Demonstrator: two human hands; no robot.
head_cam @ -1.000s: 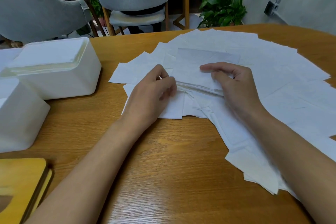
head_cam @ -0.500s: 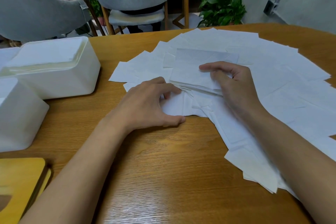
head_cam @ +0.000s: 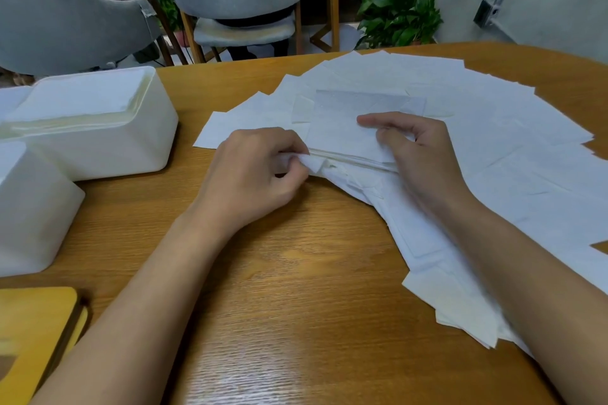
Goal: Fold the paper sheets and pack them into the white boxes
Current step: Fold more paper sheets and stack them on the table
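— Which step?
— Folding. The left hand [head_cam: 260, 171] pinches a loose sheet [head_cam: 317, 165] well right of the white box [head_cam: 98, 128]; the right hand [head_cam: 418, 154] presses the folded stack [head_cam: 342, 128] there.
— Next?
— Probably folding that sheet onto the stack, edges aligned.

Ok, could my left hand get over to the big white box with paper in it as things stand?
Probably yes. The left hand pinches a sheet corner, but only bare table lies between it and the white box, whose top is open.
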